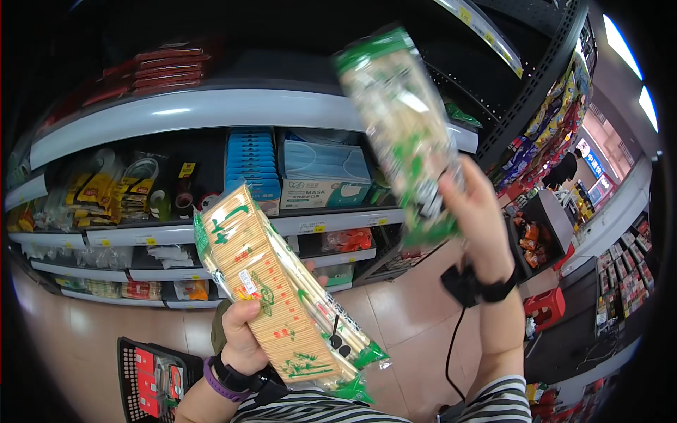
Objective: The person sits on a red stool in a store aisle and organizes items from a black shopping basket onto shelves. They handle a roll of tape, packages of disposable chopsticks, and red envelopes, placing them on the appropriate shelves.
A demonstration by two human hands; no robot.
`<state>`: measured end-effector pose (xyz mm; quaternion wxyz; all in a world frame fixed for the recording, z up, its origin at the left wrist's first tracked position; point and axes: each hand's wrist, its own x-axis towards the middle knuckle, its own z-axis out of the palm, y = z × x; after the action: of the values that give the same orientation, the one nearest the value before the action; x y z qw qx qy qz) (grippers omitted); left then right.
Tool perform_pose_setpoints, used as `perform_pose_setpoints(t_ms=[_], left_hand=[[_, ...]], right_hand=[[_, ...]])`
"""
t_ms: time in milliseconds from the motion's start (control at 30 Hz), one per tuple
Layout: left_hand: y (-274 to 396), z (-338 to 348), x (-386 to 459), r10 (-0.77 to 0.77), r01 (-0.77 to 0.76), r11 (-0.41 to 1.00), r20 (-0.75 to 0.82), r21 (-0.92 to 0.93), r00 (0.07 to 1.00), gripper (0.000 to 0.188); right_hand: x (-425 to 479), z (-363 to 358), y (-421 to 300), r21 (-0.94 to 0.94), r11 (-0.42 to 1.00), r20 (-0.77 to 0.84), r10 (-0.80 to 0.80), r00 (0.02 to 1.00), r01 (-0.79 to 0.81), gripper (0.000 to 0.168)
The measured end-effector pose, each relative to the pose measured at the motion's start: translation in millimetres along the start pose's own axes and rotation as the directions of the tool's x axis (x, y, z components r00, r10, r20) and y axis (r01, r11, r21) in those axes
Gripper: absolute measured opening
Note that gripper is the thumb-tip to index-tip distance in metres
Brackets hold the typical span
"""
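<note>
My left hand [244,333] grips several plastic packs of wooden sticks, among them a flat pack of thin bamboo sticks [275,296] with green and red print and a price sticker. Behind it lie packs of thicker pale sticks [322,306] with green ends; the fingers at the back are partly hidden. My right hand [470,206] holds up a clear pack [396,127] with green ends and pale contents, somewhat blurred, before the shelf edge. The two hands are apart, each with a black band at the wrist.
Ahead stand store shelves [238,108] with a face mask box [322,180], blue packs [251,158], tape rolls [140,172] and stacked red packs [169,66]. A black basket [127,365] with red packs is at lower left. A red stool [547,309] and a person [563,169] are at right.
</note>
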<state>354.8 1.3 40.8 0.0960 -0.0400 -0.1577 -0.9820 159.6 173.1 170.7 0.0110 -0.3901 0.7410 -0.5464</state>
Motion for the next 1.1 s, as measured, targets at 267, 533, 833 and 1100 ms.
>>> perform_pose_setpoints(t_ms=[267,533,833,1100], left_hand=[[1.5,-11.0,-3.9,-0.037,0.037,0.999,-0.038,0.009,0.999,0.08],[11.3,-17.6,-7.9,-0.007,0.009,1.0,-0.096,0.017,0.995,0.077],[2.1,-23.1,4.2,-0.082,0.08,0.994,-0.02,-0.068,0.996,0.067],[3.6,-21.6,5.6,-0.045,0.043,0.997,-0.032,-0.071,0.998,0.063]], right_hand=[[179.7,-58.7,4.2,0.127,0.977,-0.128,0.188,0.974,-0.172,0.024],[199.4,-42.5,26.9,-0.919,0.395,-0.103,-0.214,0.971,-0.01,0.056],[171.5,-41.7,26.9,-0.797,0.604,0.127,0.145,0.981,0.014,0.057],[175.4,-31.3,28.3,-0.764,0.644,0.152,0.119,0.981,0.041,0.052]])
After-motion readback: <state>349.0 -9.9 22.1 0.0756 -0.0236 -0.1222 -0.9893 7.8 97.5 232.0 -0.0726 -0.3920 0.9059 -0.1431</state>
